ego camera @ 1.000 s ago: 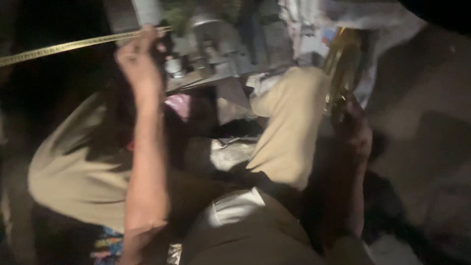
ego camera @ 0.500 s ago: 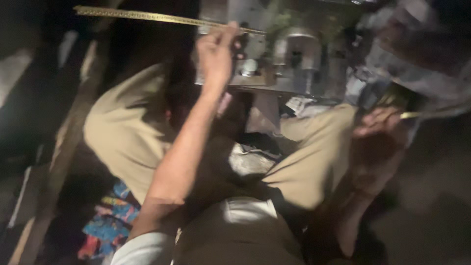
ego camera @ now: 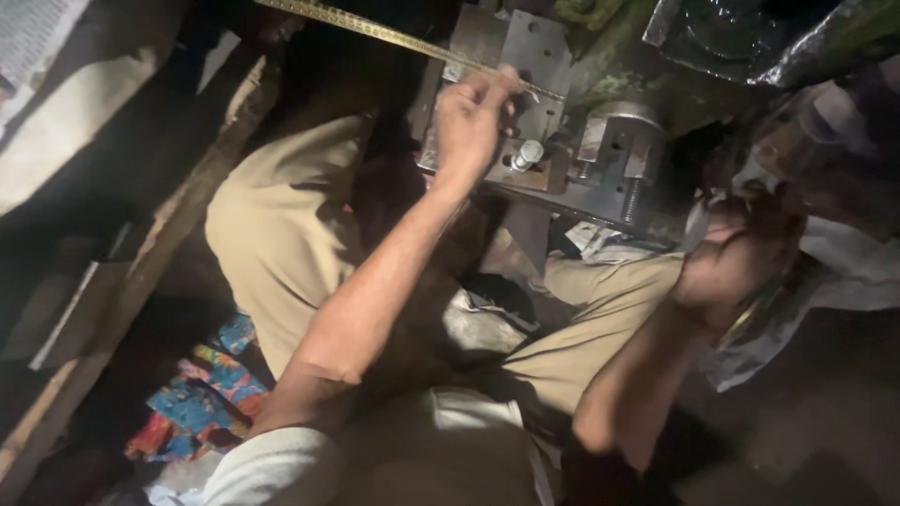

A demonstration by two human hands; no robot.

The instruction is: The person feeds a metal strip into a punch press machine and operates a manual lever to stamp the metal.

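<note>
Head view: dim, looking down over khaki knees.
Left hand [ego camera: 472, 120]: fingers pinched shut on yellow tape measure [ego camera: 394, 34], blade running up-left across grey metal bracket [ego camera: 534, 56].
Right hand [ego camera: 727, 267]: curled near crumpled plastic [ego camera: 844, 272]; grip unclear.
Bolt [ego camera: 528, 154]: just beside left hand.

The long yellow strip [ego camera: 375, 30] runs off the top edge of the picture, and its near end is tucked under the fingers of the left hand [ego camera: 472, 122], so you cannot see where it stops. The right hand [ego camera: 727, 267] is blurry and sits in deep shadow against crinkly plastic [ego camera: 797, 319], so it is hard to tell if it holds anything. The top of the metal machine [ego camera: 600, 150] is cut off, a piece of paper [ego camera: 33, 33] pokes in only at the left corner, and the bright patterned cloth [ego camera: 202, 394] is partly hidden under the person's leg.
</note>
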